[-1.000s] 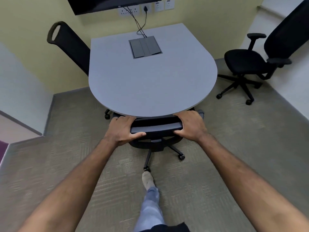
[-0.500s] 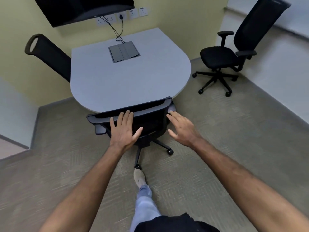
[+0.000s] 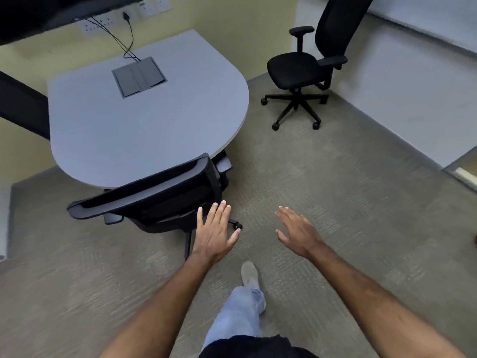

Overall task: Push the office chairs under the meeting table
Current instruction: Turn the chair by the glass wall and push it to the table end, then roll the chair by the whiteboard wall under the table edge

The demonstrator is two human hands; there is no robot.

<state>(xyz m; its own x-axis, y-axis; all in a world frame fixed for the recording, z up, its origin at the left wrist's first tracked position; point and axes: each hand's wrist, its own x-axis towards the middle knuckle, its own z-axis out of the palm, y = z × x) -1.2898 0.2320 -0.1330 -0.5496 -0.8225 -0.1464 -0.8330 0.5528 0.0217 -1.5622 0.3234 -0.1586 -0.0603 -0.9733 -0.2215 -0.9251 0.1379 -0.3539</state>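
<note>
Both hands are empty, fingers spread and palms down, holding nothing. The left hand [image 3: 215,235] hovers just beside the right end of the nearest black mesh-backed office chair [image 3: 154,200]; whether it touches the backrest I cannot tell. The right hand [image 3: 296,232] hangs over bare grey-green carpet [image 3: 348,192], well apart from any chair. That nearest chair sits tucked against the curved front edge of the grey round-ended meeting table [image 3: 144,120], its backrest close along the rim. A second black chair back [image 3: 23,109] shows behind the table's left edge. The third black armrest office chair on castors [image 3: 302,73] stands out in the corner near the white wall [image 3: 413,94], well clear of the table, with open carpet between it and the table's rounded right edge.
</note>
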